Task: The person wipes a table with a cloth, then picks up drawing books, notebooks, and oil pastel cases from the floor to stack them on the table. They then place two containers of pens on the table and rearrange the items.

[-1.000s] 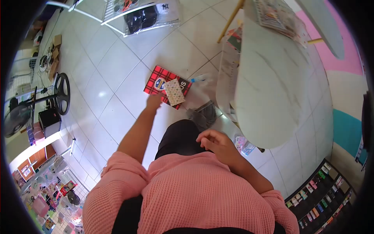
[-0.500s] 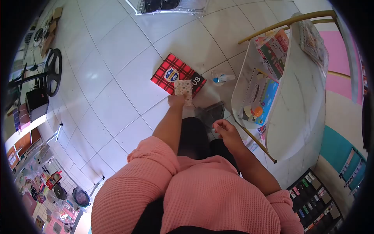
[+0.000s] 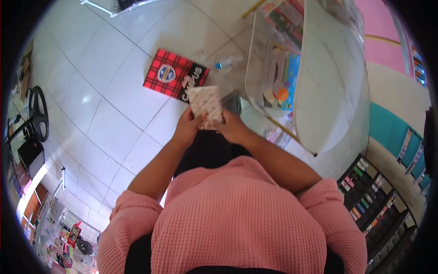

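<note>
The small patterned packet [image 3: 206, 106] has come up off the red plaid notebook [image 3: 174, 76], which stays flat on the tiled floor [image 3: 109, 118]. A second ago only the left hand [image 3: 188, 129] reached down to it; now the right hand [image 3: 232, 129] has joined, and both are closed on the packet's lower edge, close together, holding it upright before the person. The work looks to have passed from picking up to handling. A white counter [image 3: 328, 86] stands to the right
</note>
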Demonstrator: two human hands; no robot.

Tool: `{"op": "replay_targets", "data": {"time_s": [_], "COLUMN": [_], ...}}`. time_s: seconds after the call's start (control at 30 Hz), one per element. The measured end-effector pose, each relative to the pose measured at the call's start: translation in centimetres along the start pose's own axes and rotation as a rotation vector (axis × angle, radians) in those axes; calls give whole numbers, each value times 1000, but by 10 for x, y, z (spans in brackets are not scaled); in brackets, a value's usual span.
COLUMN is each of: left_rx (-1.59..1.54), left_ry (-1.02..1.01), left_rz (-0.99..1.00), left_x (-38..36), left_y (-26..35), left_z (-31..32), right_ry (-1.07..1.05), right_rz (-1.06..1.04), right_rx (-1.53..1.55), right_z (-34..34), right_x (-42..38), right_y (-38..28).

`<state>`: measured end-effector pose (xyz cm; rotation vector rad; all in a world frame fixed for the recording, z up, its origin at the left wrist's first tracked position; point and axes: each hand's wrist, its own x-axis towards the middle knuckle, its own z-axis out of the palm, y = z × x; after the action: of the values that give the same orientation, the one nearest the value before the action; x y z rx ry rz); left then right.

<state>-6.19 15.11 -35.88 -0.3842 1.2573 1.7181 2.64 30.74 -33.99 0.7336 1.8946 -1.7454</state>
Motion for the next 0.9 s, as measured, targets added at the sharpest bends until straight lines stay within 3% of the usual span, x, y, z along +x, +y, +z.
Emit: {"op": "replay_targets", "data": {"time_s": [0.07,0.13,0.2,0.27,0.33,0.37,0.47,0.53,0.63,0.67,0.7,0.73,0.77,0.8,0.87,0.9], "left_rx": [89,78,399,343,120,31,175,257,86,195,-33,124,144,238,231,471], "left_ry": [-91,245,521,790,661,391,352,495,253,108,304,430,322,601,636,579], "left_rz": [6,-122,-246,-348,-516,-537,-457,-490,-78,54,-302,-334,-248,-450,-494,-489], "left_x": [6,31,70,115,139,141,171,157,186,156,177,163,198,164,153,153], "left_y": [-4,-4,7,-11,3,10,-7,-5,-49,-43,-47,-43,-65,-40,-29,-29], "left_z": [-4,-23,-41,-64,-55,-49,-40,-24,-80,-66,-97,-83,-140,-91,-66,-64], "right_ry": [-22,-3,50,204,261,274,337,424,558,593,620,645,696,745,848,880], "right_rz": [122,166,266,112,230,325,356,405,452,554,653,639,633,628,629,624], "right_rx": [179,29,45,-330,-288,-259,-184,-69,156,362,573,595,690,785,665,668], "right_z": [-5,-18,-30,-44,-58,-65,-80,-86,-92,-95,-99,-102,-106,-108,-110,-113], "right_x": [-11,-21,-39,-64,-101,-120,-171,-197,-212,-214,-217,-218,-218,-217,-208,-205], "right_y": [-30,-18,6,59,77,86,110,130,161,171,182,196,211,230,282,295]}}
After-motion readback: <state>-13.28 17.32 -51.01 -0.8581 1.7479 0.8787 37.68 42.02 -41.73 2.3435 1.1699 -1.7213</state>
